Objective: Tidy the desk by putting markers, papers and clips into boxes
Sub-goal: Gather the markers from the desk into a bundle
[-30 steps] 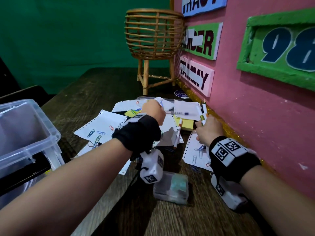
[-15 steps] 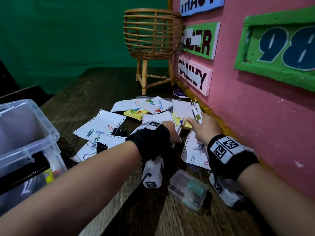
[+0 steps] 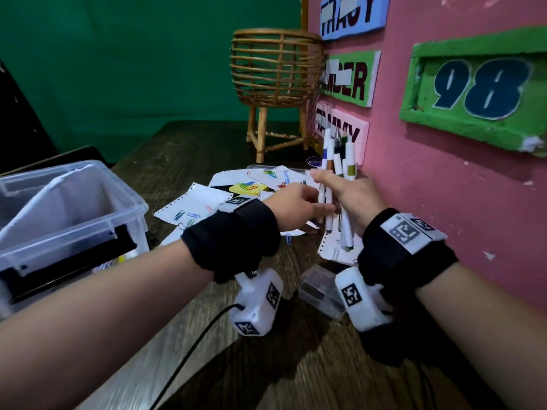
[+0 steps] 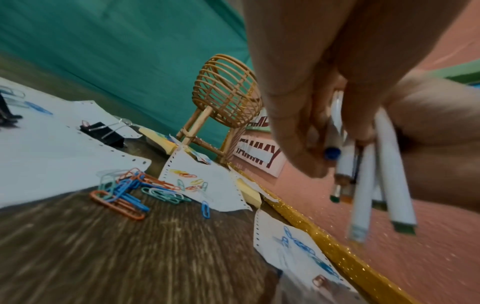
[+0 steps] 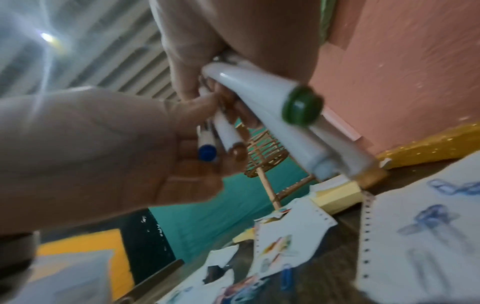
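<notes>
A clear plastic box (image 3: 71,214) stands open at the table's (image 3: 207,365) left edge; its contents are unclear. The right hand (image 3: 352,196) grasps a bundle of markers (image 3: 337,173) upright above the scattered papers (image 3: 192,205). The left hand (image 3: 293,205) pinches one blue-capped marker (image 4: 332,153) against the bundle.

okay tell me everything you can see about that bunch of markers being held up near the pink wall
The markers are slim white plastic barrels with coloured end caps: blue, green and brownish-orange show. They stand roughly upright as a loose, uneven bundle, lifted clear of the desk, close to the pink wall. The right hand grips them around the middle; the left hand pinches the blue-capped one against the bundle. Their exact number is unclear.
</notes>
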A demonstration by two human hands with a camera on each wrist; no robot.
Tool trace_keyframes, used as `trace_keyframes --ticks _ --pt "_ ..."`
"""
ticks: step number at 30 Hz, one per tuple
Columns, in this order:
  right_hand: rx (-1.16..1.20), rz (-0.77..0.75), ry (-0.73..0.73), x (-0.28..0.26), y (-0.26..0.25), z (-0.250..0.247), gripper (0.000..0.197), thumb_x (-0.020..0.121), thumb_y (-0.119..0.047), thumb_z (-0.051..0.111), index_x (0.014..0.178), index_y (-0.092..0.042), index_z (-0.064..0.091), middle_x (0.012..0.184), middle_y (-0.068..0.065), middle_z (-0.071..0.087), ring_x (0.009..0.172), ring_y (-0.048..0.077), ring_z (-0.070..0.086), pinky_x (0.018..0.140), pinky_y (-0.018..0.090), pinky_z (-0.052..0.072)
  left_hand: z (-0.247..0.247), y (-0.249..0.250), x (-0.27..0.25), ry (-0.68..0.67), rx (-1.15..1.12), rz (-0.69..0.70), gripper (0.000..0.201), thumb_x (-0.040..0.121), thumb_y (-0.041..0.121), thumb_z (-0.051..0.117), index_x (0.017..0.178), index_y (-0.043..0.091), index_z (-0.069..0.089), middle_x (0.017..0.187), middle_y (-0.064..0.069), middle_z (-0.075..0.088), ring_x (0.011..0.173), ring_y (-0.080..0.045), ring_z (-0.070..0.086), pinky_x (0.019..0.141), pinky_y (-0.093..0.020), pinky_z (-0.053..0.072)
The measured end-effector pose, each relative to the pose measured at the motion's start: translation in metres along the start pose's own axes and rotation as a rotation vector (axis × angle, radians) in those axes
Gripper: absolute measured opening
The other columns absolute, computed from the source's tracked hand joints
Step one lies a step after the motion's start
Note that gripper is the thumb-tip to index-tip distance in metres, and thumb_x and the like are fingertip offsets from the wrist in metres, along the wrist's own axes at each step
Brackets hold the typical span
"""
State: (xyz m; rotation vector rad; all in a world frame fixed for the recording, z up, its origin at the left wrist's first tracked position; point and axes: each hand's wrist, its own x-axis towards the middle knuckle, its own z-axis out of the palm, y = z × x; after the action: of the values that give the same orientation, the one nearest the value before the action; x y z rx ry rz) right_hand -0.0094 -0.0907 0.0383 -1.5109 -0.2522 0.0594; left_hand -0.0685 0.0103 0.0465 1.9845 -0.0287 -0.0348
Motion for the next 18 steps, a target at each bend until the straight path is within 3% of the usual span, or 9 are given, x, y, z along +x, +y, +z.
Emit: trace_keyframes --ticks 2,4,6,8,10,12,14,16,18 --pt "0.029 0.001 0.07 -0.008 -0.005 0.007 0.027 0.072 -0.029 0.076 0.089 -0.01 0.068 0.07 0.001 0.065 0.06 0.016 0.062 0.057 0.027 0.051 0.0 -0.002 -0.011 -0.038 0.011 -0.117 0.017 0.091 0.022 0.058 0.09 0.005 0.058 0.092 -0.012 0.06 0.085 -0.024 0.058 0.076 -0.037 0.051" --pt "0.066 -0.003 0.084 -0.016 -0.011 0.016 0.03 0.073 -0.035 0.075 0.09 -0.011 0.066 0.07 -0.002 0.062 0.058 0.01 0.059 0.056 0.021 0.048 -0.001 -0.007 -0.024 -0.196 -0.094 -0.262 0.017 0.089 0.021 0.06 0.094 0.004 0.056 0.091 -0.014 0.056 0.083 -0.025 0.056 0.068 -0.031 0.051" --pt "0.095 0.003 0.051 -0.026 -0.014 0.03 0.039 0.072 -0.038 0.075 0.096 -0.008 0.067 0.081 0.003 0.066 0.073 0.017 0.064 0.07 0.028 0.054 -0.002 -0.011 -0.035 -0.272 -0.275 -0.317 0.013 0.089 0.01 0.057 0.097 0.0 0.056 0.083 -0.013 0.057 0.07 -0.02 0.061 0.059 -0.023 0.056" --pt "0.108 0.006 0.012 -0.036 -0.013 0.043 0.036 0.072 -0.034 0.075 0.096 -0.008 0.066 0.083 0.005 0.069 0.078 0.021 0.066 0.079 0.035 0.056 -0.005 -0.015 -0.039 -0.225 -0.438 -0.311 0.012 0.087 -0.003 0.053 0.098 -0.005 0.056 0.08 -0.012 0.06 0.061 -0.015 0.065 0.058 -0.021 0.059" --pt "0.108 -0.02 -0.043 -0.045 -0.008 0.052 0.019 0.076 -0.025 0.073 0.088 -0.012 0.065 0.075 0.002 0.066 0.07 0.016 0.064 0.072 0.03 0.055 -0.009 -0.019 -0.042 -0.157 -0.505 -0.29 0.015 0.084 -0.013 0.049 0.096 -0.006 0.057 0.074 -0.011 0.066 0.054 -0.014 0.067 0.055 -0.021 0.058" --pt "0.13 -0.043 -0.106 -0.052 -0.001 0.056 0.017 0.077 -0.015 0.072 0.092 -0.011 0.066 0.072 0.001 0.065 0.066 0.012 0.063 0.064 0.025 0.054 -0.014 -0.022 -0.044 -0.105 -0.499 -0.249 0.022 0.083 -0.018 0.045 0.086 -0.001 0.059 0.067 -0.009 0.067 0.048 -0.012 0.067 0.047 -0.017 0.056" --pt "0.151 -0.042 -0.14 -0.055 0.006 0.056 0.019 0.077 -0.011 0.071 0.095 -0.008 0.066 0.071 0.001 0.066 0.06 0.008 0.063 0.057 0.02 0.054 -0.018 -0.025 -0.047 -0.083 -0.491 -0.24 0.026 0.084 -0.019 0.045 0.083 0.003 0.059 0.075 -0.009 0.064 0.058 -0.011 0.067 0.048 -0.015 0.056" --pt "0.155 -0.01 -0.144 -0.057 0.009 0.054 0.017 0.079 -0.013 0.07 0.094 -0.007 0.065 0.068 0.002 0.066 0.057 0.007 0.064 0.052 0.019 0.052 -0.021 -0.027 -0.05 -0.087 -0.484 -0.241 0.026 0.083 -0.019 0.047 0.08 0.004 0.06 0.081 -0.008 0.062 0.074 -0.013 0.064 0.058 -0.016 0.057" --pt "0.202 0.04 -0.122 -0.057 0.01 0.054 0.014 0.082 -0.015 0.067 0.091 -0.007 0.061 0.061 0.002 0.065 0.049 0.006 0.063 0.048 0.019 0.051 -0.022 -0.027 -0.05 -0.081 -0.46 -0.251 0.028 0.083 -0.019 0.049 0.075 0.005 0.06 0.076 -0.006 0.063 0.075 -0.012 0.062 0.058 -0.015 0.056"
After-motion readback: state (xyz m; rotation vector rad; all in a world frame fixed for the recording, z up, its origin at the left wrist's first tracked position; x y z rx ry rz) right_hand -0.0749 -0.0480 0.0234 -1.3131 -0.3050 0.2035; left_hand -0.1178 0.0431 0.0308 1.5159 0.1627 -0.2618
